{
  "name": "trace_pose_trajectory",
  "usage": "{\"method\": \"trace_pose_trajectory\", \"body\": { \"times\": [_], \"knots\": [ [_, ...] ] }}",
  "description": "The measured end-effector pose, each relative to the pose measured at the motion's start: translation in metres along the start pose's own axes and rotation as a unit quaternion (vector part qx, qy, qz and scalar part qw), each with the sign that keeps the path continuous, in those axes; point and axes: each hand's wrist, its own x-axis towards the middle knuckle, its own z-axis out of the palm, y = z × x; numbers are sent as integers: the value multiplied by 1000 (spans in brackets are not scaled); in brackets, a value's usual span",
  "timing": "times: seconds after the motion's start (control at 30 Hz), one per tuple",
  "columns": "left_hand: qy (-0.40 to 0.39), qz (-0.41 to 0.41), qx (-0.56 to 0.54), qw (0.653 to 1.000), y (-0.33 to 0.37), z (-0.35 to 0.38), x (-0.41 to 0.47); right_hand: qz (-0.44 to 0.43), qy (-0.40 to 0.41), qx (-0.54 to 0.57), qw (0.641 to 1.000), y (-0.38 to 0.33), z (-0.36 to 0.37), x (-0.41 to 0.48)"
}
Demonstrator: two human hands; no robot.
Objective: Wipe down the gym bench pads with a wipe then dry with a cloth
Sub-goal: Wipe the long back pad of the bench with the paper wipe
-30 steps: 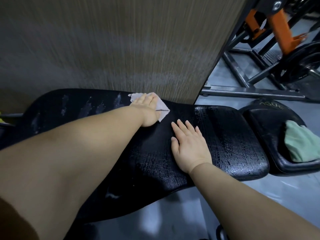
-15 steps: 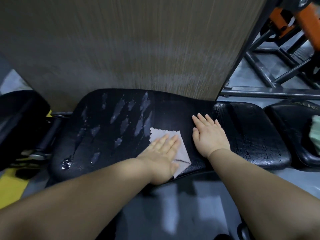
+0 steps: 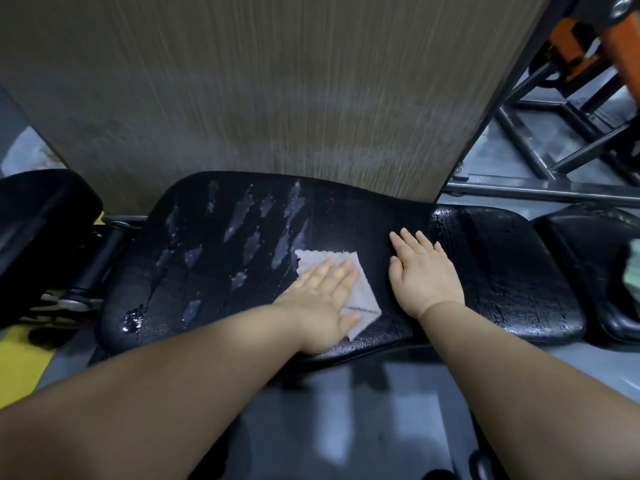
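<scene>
Nearest, at 6 o'clock, the left grip (image 3: 322, 299) presses straight, closed fingers on the pale wipe (image 3: 363, 303) atop the black padded table (image 3: 519, 271), the right grip (image 3: 424, 275) lies flat just beside at 3 o'clock, wet streaks (image 3: 242, 216) glisten toward 10 o'clock, and a green cloth (image 3: 633, 265) rests far at 3 o'clock.

Your bench pad (image 3: 346, 216) carries a pale wipe (image 3: 363, 303) mid-surface, with wet streaks (image 3: 239, 216) toward ten o'clock. The seat pad (image 3: 588, 244) at three o'clock bears a green cloth (image 3: 633, 271).
</scene>
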Motion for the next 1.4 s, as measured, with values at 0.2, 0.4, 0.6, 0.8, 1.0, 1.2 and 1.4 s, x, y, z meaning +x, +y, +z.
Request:
{"method": "trace_pose_trajectory", "body": {
  "times": [0.2,0.4,0.6,0.8,1.0,1.2,1.4],
  "knots": [
    [20,-39,-15,999,-15,-32,54,0,7,0,1000,0,1,2],
    [36,-94,-40,994,-29,-58,96,-2,9,-4,1000,1,3,3],
    [43,-118,-41,991,-32,-69,112,0,8,1,1000,1,3,4],
    [30,-76,-32,996,-32,-50,75,3,-1,-2,1000,2,3,4],
    [9,-48,-10,999,-21,-16,13,12,-33,-19,999,-5,-2,1],
    [0,-13,-1,1000,-14,16,-46,15,-56,-5,998,-35,-5,-26],
    [5,9,2,1000,-21,43,-80,-15,-58,10,998,-63,1,-50]
  ]
}}
